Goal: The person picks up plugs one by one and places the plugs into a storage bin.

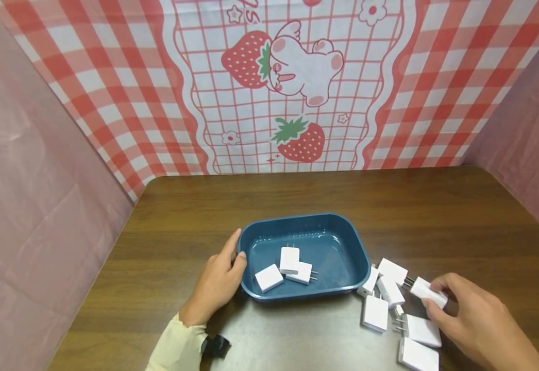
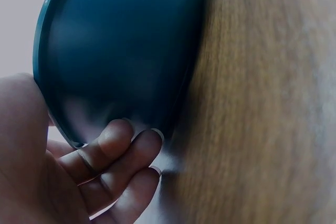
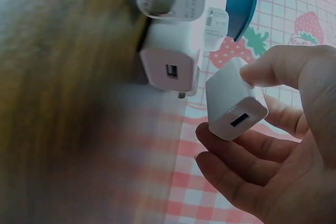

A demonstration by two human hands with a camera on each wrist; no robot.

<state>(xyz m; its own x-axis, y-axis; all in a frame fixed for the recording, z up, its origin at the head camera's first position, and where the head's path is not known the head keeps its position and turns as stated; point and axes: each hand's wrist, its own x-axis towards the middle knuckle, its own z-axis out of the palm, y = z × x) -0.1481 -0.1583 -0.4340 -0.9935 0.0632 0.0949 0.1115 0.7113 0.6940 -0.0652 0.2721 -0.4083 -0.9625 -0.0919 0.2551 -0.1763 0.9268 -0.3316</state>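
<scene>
Toward the near right, the right hand (image 1: 475,314) pinches a white USB charger (image 1: 427,293) between thumb and fingers; beyond it, wooden tabletop (image 1: 473,221) runs to the far edge. Left and near of that grasp lie six loose chargers (image 1: 375,313), the leftmost just beside the right rim of a blue tray (image 1: 339,252). Three chargers (image 1: 269,278) lie inside it. The left hand (image 1: 217,281) grips its left rim, fingers curled outside.

Bare left hand (image 1: 217,282) and bare right hand (image 1: 478,314).
Pale yellow fabric sleeve (image 1: 175,342), creased, left side, ending near the hand; small angular black wrist piece (image 1: 216,346) at its edge, possibly a strap, detail too dark to tell.
</scene>
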